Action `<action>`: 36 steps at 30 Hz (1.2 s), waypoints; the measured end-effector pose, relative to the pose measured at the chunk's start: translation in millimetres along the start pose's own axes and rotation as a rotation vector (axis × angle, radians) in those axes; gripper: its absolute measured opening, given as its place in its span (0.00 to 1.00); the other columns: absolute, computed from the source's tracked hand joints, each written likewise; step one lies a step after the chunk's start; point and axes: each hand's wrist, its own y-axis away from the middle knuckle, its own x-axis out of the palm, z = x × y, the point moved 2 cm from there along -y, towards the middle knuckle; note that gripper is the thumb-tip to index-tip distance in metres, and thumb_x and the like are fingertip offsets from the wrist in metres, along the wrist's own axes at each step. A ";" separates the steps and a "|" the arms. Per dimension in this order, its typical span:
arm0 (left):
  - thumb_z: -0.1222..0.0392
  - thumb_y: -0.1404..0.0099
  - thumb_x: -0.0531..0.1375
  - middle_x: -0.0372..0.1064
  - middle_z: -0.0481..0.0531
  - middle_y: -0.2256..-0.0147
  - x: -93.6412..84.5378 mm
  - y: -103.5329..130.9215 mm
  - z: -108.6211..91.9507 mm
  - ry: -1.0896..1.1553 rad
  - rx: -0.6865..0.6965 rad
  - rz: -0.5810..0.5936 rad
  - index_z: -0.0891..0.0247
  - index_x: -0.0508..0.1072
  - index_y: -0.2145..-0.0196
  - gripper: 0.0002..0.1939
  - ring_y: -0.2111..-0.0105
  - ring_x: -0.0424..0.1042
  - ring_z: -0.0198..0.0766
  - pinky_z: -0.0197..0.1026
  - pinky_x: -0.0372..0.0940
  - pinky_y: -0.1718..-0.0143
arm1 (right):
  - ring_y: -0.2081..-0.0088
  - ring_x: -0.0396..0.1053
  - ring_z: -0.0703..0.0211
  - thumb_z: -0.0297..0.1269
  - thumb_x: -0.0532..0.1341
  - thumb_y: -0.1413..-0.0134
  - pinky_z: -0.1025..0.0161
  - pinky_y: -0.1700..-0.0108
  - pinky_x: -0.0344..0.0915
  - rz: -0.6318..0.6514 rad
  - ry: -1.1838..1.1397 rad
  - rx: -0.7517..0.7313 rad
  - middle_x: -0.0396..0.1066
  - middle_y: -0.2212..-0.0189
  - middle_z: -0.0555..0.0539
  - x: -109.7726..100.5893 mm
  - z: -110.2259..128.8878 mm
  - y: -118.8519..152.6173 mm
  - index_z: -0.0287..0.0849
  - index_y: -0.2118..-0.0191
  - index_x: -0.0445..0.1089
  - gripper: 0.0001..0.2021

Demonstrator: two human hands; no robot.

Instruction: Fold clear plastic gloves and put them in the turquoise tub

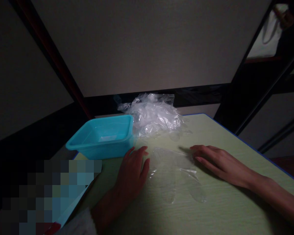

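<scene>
A clear plastic glove (173, 173) lies flat on the pale green table (225, 209), its finger parts pointing toward me. My left hand (134, 168) rests by the glove's left edge, fingers apart and slightly bent, holding nothing. On the other side, my right hand (213, 160) is near the glove's right edge, thumb and fingers apart with nothing between them. Beyond both hands sits a heap of crumpled clear plastic (156, 114). To its left stands a turquoise basin (107, 148) with a whitish patch on its bottom.
A blurred-out item with a light blue edge (73, 199) is at the lower left, beside my left forearm. Behind the table rises a large grey panel (147, 49). A white bag (266, 36) is at the upper right. Blue edging runs along the table's right side.
</scene>
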 end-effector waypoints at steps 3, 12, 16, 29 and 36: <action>0.66 0.35 0.49 0.73 0.53 0.63 -2.8 -1.2 -2.0 0.001 0.014 -0.033 0.62 0.64 0.58 0.09 0.60 0.72 0.42 0.54 0.63 0.51 | 0.67 0.73 0.53 0.38 0.45 0.38 0.55 0.66 0.70 0.012 0.000 -0.008 0.74 0.65 0.39 -4.1 1.3 1.9 0.37 0.56 0.65 0.16; 0.72 0.37 0.50 0.75 0.49 0.70 -9.9 2.4 -21.2 0.231 0.218 0.010 0.65 0.64 0.54 0.13 0.67 0.75 0.34 0.50 0.57 0.44 | 0.69 0.72 0.56 0.34 0.46 0.40 0.59 0.69 0.69 0.003 -0.055 -0.069 0.74 0.69 0.43 -10.8 6.9 2.9 0.40 0.61 0.67 0.13; 0.71 0.36 0.49 0.75 0.48 0.72 -6.5 2.0 -22.8 0.241 0.262 0.135 0.66 0.63 0.50 0.17 0.70 0.75 0.33 0.54 0.53 0.42 | 0.71 0.71 0.58 0.33 0.47 0.40 0.62 0.73 0.67 -0.015 -0.071 -0.107 0.73 0.72 0.45 -11.8 7.9 3.9 0.41 0.63 0.67 0.12; 0.68 0.34 0.47 0.74 0.58 0.59 0.4 -2.2 -8.0 0.078 0.124 0.306 0.69 0.59 0.46 0.18 0.55 0.71 0.43 0.64 0.43 0.41 | 0.76 0.67 0.62 0.31 0.50 0.42 0.65 0.75 0.63 0.033 -0.241 -0.152 0.69 0.78 0.49 -9.5 20.2 3.7 0.41 0.66 0.67 0.09; 0.70 0.37 0.50 0.75 0.49 0.59 -11.4 11.4 -38.8 0.478 0.341 0.296 0.61 0.61 0.49 0.18 0.54 0.71 0.33 0.45 0.48 0.40 | 0.69 0.72 0.59 0.28 0.50 0.43 0.62 0.69 0.67 -0.016 -0.330 -0.139 0.75 0.72 0.48 -9.3 13.0 5.6 0.42 0.58 0.66 0.10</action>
